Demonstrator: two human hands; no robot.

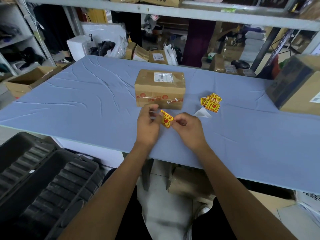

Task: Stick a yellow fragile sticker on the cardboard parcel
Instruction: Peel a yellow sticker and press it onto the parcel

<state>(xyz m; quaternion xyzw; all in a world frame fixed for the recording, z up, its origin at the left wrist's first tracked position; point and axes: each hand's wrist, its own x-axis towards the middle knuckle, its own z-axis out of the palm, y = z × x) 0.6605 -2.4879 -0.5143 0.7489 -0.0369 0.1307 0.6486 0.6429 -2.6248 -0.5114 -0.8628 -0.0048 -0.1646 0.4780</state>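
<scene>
A brown cardboard parcel (160,89) with a white shipping label on top and red printed tape on its front stands in the middle of the blue table (78,104). Just in front of it, I hold one yellow fragile sticker (166,119) with red print between both hands. My left hand (149,123) pinches its left edge and my right hand (187,126) pinches its right edge. The sticker is bent and hangs slightly above the table, apart from the parcel.
A small pile of several more yellow stickers (210,102) lies right of the parcel, with a white backing scrap (202,113) beside it. A large cardboard box (297,87) stands at the table's right edge. A black tray (43,179) sits low left.
</scene>
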